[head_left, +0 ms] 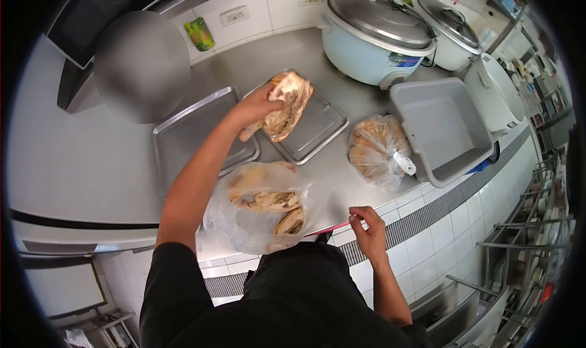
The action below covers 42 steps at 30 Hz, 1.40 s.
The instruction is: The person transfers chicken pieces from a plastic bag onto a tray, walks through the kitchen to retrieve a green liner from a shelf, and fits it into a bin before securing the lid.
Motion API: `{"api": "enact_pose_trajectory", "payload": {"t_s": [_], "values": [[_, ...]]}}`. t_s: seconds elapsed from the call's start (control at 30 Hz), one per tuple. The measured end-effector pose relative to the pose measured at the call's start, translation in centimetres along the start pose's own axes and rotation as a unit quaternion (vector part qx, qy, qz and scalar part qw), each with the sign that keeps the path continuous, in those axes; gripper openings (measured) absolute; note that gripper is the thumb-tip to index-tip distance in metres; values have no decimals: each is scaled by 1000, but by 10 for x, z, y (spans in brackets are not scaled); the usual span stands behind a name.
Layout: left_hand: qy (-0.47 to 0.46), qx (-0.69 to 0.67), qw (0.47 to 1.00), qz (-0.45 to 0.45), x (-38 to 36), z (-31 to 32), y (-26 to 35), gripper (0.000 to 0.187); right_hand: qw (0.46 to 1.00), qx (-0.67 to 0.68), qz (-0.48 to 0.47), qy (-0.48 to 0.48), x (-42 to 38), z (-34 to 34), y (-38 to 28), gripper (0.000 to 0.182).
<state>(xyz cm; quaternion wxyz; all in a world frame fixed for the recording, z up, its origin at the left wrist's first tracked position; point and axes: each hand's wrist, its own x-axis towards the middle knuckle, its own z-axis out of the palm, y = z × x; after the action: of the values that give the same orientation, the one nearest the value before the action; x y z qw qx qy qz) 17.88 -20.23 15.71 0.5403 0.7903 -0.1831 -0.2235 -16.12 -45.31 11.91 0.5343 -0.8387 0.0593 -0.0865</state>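
My left hand (257, 107) grips a pale piece of meat (292, 107) with dark seasoning, held over the right one of two metal trays (320, 128). The other metal tray (198, 128) lies to its left. Near the counter's front edge sits an opened clear plastic bag (250, 226) with more seasoned pieces (278, 201) inside. My right hand (367, 226) is off the counter's front edge, its fingers curled with the thumb near them; whether anything is between them is too small to tell.
A tied plastic bag (378, 150) of brownish food lies beside a grey plastic tub (444, 131). Behind stand a large blue cooker (372, 49), a smaller white cooker (448, 40) and a white bucket (497, 98). A green packet (199, 34) is at the wall.
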Motion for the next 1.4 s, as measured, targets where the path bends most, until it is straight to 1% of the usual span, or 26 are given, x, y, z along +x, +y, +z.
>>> {"api": "enact_pose_trajectory", "payload": {"t_s": [0.03, 0.07, 0.1, 0.13, 0.17, 0.23, 0.27, 0.3, 0.37, 0.4, 0.47, 0.5, 0.57, 0.6, 0.67, 0.73, 0.8, 0.83, 0.87, 0.9, 0.97, 1.0, 1.07, 1.2, 1.27, 1.4], "values": [[-13, 109, 994, -11, 26, 5, -17, 48, 1000, -2, 23, 4, -3, -4, 4, 17], [-19, 113, 993, -5, 41, 16, -19, 48, 1000, -8, 4, 21, -7, -5, 17, 17], [25, 281, 958, -50, 54, 34, -18, 47, 999, -8, 7, 30, -11, -10, 21, 17], [69, 440, 891, -91, 65, 48, -21, 46, 999, -11, 44, 26, -15, -14, 24, 17], [62, 442, 891, -86, 71, 60, -26, 46, 996, -14, 82, 21, -19, -18, 28, 17], [212, 557, 803, 23, 80, 83, -48, 42, 994, -10, 102, 23, -26, -27, 45, 17], [233, 601, 762, 57, 85, 90, -65, 38, 994, -28, 103, 16, -29, -30, 53, 17], [227, 602, 764, 56, 85, 99, -84, 38, 994, -46, 102, 8, -31, -33, 58, 17], [228, 652, 699, 182, 82, 109, -109, 43, 993, -38, 107, 9, -28, -37, 62, 18], [226, 654, 698, 184, 83, 108, -109, 43, 994, -35, 105, 15, -25, -37, 63, 18], [221, 609, 757, 90, 81, 107, -112, 51, 994, -39, 103, 11, -19, -38, 63, 17], [221, 609, 757, 83, 80, 103, -100, 51, 994, -39, 103, 3, -13, -38, 61, 17], [196, 538, 818, 55, 63, 88, -47, 47, 996, -59, 68, -24, -4, -35, 59, 17], [198, 541, 816, 42, 47, 80, -29, 47, 996, -49, 68, -31, 0, -30, 63, 18], [198, 286, 934, 87, 17, 63, 11, 28, 995, -33, 73, -52, 12, -23, 48, 17], [11, 216, 976, -4, -59, 51, 65, 28, 997, -24, 48, -62, 21, -12, 44, 17], [-158, 235, 959, 9, -124, 55, 54, 27, 996, 3, 50, -68, 30, 3, 33, 18], [-179, 261, 949, 4, -153, 66, 38, 28, 996, 28, 56, -65, 33, 10, 27, 19], [-200, 286, 937, 0, -175, 78, 14, 30, 996, 36, 34, -74, 35, 19, 28, 30], [-196, 283, 939, -4, -190, 91, -13, 30, 996, 35, 33, -80, 38, 28, 22, 30], [-39, 428, 901, -59, -210, 121, -64, 37, 995, 39, 65, -65, 41, 49, 8, 43], [-35, 425, 902, -60, -214, 129, -74, 37, 995, 36, 62, -69, 45, 58, 2, 43], [79, 473, 877, 16, -216, 144, -87, 44, 992, -76, 13, -99, 52, 72, -8, 52], [114, 498, 859, 15, -208, 162, -121, 47, 991, -77, -14, -108, 63, 88, -8, 50], [138, 528, 835, 68, -203, 160, -123, 45, 994, -36, 9, -102, 66, 88, -19, 48], [116, 499, 857, 56, -199, 143, -101, 44, 995, -9, 38, -88, 67, 84, -17, 46]]}}
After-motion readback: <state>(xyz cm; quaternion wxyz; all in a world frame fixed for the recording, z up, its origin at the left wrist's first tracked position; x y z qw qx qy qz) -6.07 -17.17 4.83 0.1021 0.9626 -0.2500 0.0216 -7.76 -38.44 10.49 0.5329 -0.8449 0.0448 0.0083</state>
